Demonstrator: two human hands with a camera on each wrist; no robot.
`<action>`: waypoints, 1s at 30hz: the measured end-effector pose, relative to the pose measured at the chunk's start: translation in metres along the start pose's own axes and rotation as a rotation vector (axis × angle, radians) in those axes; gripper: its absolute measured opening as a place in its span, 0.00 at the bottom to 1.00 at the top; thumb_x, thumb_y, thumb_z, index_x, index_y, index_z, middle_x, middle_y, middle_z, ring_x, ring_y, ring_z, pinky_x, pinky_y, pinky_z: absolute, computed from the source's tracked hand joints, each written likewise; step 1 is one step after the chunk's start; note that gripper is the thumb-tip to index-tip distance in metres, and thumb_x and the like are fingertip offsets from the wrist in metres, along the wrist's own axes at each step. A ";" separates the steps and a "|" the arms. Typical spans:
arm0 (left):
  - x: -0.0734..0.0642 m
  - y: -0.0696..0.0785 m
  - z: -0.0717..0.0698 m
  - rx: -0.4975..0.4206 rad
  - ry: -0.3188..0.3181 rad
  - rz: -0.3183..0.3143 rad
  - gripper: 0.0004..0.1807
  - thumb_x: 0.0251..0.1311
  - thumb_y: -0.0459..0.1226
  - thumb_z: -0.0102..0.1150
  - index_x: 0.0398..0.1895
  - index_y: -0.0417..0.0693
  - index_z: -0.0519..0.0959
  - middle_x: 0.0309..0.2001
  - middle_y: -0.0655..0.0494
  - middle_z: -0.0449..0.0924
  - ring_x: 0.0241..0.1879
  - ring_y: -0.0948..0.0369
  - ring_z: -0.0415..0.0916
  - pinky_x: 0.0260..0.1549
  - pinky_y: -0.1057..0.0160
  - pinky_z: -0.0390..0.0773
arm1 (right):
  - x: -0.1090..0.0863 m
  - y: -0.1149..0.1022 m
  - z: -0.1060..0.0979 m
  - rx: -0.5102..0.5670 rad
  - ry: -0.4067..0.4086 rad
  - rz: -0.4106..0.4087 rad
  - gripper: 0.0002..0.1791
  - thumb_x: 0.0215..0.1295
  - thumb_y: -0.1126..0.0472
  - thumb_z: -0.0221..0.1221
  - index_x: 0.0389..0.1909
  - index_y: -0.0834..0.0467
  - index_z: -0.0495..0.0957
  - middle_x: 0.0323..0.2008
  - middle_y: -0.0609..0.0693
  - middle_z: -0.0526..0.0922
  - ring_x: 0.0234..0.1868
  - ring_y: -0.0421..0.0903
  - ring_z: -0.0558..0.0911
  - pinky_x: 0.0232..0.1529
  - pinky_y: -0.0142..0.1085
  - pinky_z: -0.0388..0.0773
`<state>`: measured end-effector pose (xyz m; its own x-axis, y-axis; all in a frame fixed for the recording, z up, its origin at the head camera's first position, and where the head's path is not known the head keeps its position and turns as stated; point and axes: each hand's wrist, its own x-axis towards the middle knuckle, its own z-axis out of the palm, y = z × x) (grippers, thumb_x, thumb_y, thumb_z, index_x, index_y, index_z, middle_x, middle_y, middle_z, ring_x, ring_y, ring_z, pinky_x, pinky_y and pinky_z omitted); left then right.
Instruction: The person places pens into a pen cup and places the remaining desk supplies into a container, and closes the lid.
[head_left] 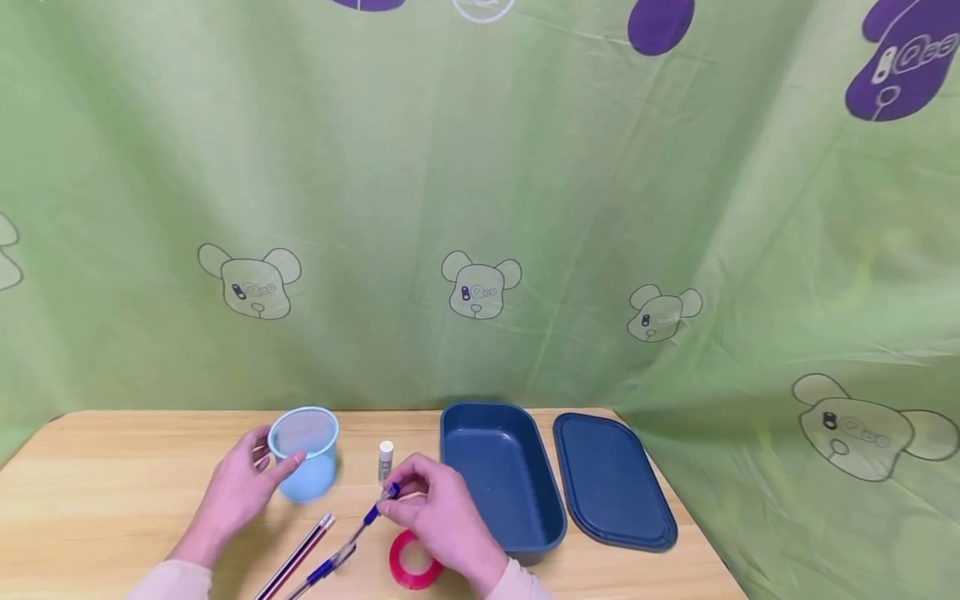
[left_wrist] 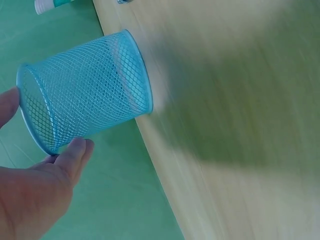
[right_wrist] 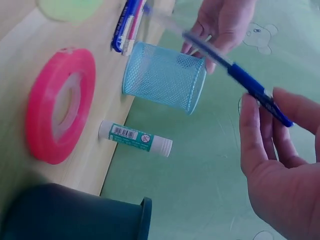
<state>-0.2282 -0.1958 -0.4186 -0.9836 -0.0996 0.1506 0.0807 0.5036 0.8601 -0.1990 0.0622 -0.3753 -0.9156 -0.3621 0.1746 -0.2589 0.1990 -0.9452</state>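
Note:
My left hand (head_left: 238, 483) holds a light blue mesh pen holder (head_left: 311, 475) near its rim, thumb on one side and fingers on the other. The holder stands upright on the table, its opening up. In my right hand (head_left: 444, 507) a blue pen (right_wrist: 245, 82) is pinched near one end between thumb and fingers. This pen slants above the table, its far end toward the lower left in the head view. Below it lie another blue pen (head_left: 322, 571) and a few pencils (head_left: 296, 557) side by side. The left wrist view shows the mesh holder (left_wrist: 90, 85) close up.
A white-capped glue stick (head_left: 386, 461) stands behind my right hand. Near that wrist lies a roll of pink-red tape (head_left: 401, 571). To the right are an open dark blue box (head_left: 498, 467) and its flat lid (head_left: 615, 483). A green curtain (head_left: 375, 183) hangs behind the table.

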 end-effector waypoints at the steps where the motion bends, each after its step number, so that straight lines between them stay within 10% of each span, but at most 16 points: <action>1: 0.000 0.001 0.000 0.002 -0.004 -0.006 0.48 0.52 0.55 0.57 0.63 0.28 0.51 0.58 0.27 0.58 0.56 0.37 0.60 0.53 0.46 0.66 | 0.001 -0.004 -0.001 0.027 0.019 -0.004 0.10 0.48 0.70 0.64 0.32 0.62 0.75 0.29 0.52 0.79 0.32 0.46 0.80 0.30 0.30 0.79; 30: -0.001 0.005 0.000 -0.014 -0.015 -0.033 0.48 0.53 0.53 0.57 0.64 0.29 0.49 0.60 0.29 0.55 0.59 0.40 0.56 0.54 0.50 0.66 | 0.085 -0.021 -0.016 0.064 0.235 -0.054 0.13 0.49 0.66 0.65 0.35 0.57 0.72 0.33 0.50 0.78 0.36 0.43 0.79 0.38 0.35 0.78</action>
<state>-0.2268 -0.1933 -0.4148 -0.9880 -0.1034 0.1147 0.0500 0.4885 0.8711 -0.2763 0.0418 -0.3357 -0.9494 -0.1471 0.2773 -0.2959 0.1242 -0.9471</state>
